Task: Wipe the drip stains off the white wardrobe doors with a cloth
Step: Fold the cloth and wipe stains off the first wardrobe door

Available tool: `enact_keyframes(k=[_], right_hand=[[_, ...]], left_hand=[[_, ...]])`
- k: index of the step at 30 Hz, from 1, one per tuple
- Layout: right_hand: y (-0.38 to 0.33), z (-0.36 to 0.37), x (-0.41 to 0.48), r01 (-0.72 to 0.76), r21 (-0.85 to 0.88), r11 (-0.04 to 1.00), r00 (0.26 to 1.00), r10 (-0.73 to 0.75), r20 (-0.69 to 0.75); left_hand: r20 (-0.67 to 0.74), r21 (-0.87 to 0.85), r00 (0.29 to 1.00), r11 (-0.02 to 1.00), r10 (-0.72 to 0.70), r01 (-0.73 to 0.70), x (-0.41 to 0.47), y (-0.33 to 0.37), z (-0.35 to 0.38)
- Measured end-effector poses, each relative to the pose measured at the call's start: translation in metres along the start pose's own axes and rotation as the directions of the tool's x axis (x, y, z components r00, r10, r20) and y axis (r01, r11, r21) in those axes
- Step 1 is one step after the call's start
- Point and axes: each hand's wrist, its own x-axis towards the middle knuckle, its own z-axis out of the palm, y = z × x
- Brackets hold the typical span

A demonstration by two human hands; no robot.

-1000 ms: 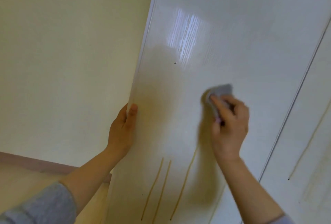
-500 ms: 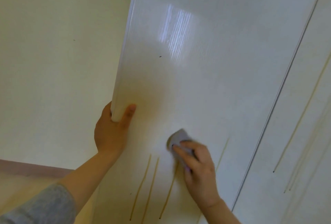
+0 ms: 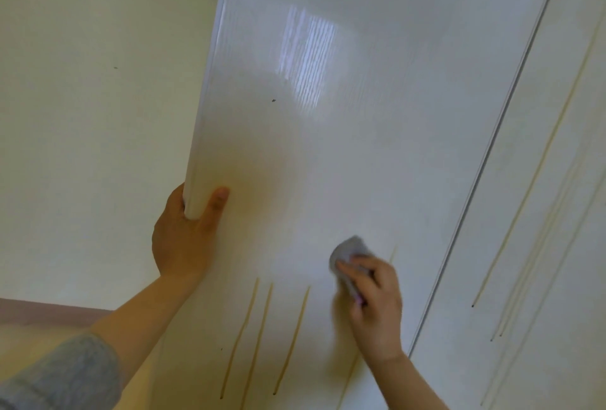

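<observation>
Gripping the left edge of the open wardrobe door (image 3: 328,134) with our left hand (image 3: 183,239), thumb on its front face and fingers hidden behind, we press a grey cloth (image 3: 349,250) against the door's lower part with our right hand (image 3: 377,304), fingers curled over it. 3 brown drip stains (image 3: 259,337) run toward the bottom edge, left of the cloth; a fainter streak (image 3: 393,254) shows just right of it. The neighbouring door (image 3: 570,134), at the right, carries several long streaks (image 3: 511,223).
</observation>
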Motion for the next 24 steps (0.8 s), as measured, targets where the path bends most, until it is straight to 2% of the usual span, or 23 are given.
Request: enact_keyframes(k=[2, 4, 6, 8, 10, 12, 15, 18, 21, 22, 24], right_hand=[[-0.004, -0.006, -0.017, -0.009, 0.032, 0.999, 0.996, 0.006, 0.089], [-0.004, -0.021, -0.004, -0.019, 0.054, 0.998, 0.998, 0.017, 0.054], [0.004, -0.037, 0.031, -0.056, 0.006, 0.998, 0.992, 0.056, -0.113], [0.021, -0.051, 0.075, -0.182, -0.044, 0.982, 0.942, 0.162, -0.292], [0.036, -0.057, 0.104, -0.291, -0.031, 0.956, 0.892, 0.259, -0.37], [0.044, -0.052, 0.105, -0.285, -0.038, 0.958, 0.894, 0.251, -0.37], [0.037, -0.032, 0.06, -0.202, -0.038, 0.979, 0.93, 0.179, -0.321], [0.023, -0.014, -0.009, -0.168, -0.053, 0.984, 0.975, 0.158, -0.155], [0.017, -0.017, -0.043, -0.204, -0.044, 0.978, 0.979, 0.203, -0.017], [0.018, -0.024, -0.038, -0.205, -0.036, 0.978, 0.979, 0.204, -0.031], [0.025, -0.039, -0.01, -0.245, -0.039, 0.969, 0.957, 0.235, -0.173]], left_hand=[[-0.002, -0.001, 1.0, 1.0, -0.006, 0.006, -0.001, 0.001, 0.0], [0.001, 0.003, 1.0, 1.0, -0.009, 0.009, -0.002, 0.001, 0.0], [0.006, 0.004, 1.0, 1.0, -0.014, 0.014, -0.002, 0.001, -0.001], [0.01, 0.005, 1.0, 1.0, -0.022, 0.022, -0.002, 0.001, -0.001], [0.015, 0.003, 1.0, 1.0, -0.026, 0.026, -0.003, 0.001, -0.001], [0.013, 0.001, 1.0, 1.0, -0.024, 0.024, -0.003, 0.001, -0.001], [0.0, 0.005, 1.0, 1.0, -0.019, 0.019, -0.003, 0.001, 0.0], [-0.005, 0.01, 1.0, 1.0, -0.007, 0.007, -0.003, 0.001, 0.001], [-0.007, 0.006, 1.0, 1.0, -0.002, 0.002, -0.004, 0.002, 0.0], [-0.007, 0.004, 1.0, 1.0, -0.005, 0.005, -0.003, 0.002, 0.0], [-0.007, 0.0, 1.0, 1.0, -0.016, 0.016, -0.003, 0.001, 0.0]])
